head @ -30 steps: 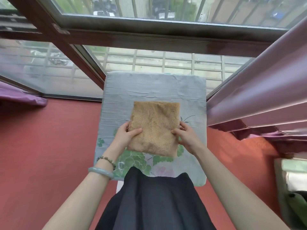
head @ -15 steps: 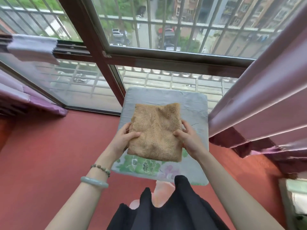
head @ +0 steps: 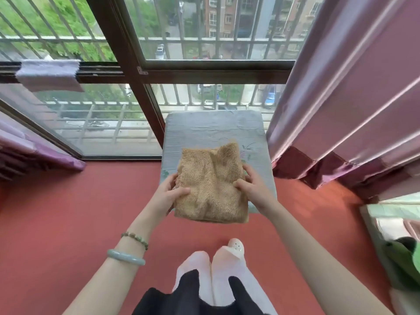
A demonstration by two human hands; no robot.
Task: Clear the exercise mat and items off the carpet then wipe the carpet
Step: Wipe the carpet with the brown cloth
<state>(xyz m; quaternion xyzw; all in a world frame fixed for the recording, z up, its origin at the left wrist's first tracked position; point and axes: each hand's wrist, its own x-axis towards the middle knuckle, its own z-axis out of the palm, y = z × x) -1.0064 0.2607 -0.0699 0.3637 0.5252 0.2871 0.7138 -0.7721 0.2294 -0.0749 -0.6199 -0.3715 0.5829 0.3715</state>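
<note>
Cloth, apparently folded, pinched between left hand and right hand, hiding part of the mat.

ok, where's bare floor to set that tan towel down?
Widest: red carpet left of the grey cushion, bounded by window frame and left curtain. Smaller strip between cushion and feet. Right is crowded by the right curtain.

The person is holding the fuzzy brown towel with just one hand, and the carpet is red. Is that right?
Not quite. Both hands hold the fuzzy brown towel: the left hand grips its left side and the right hand grips its right side, as the head view shows. The carpet is red, as you said.
</note>
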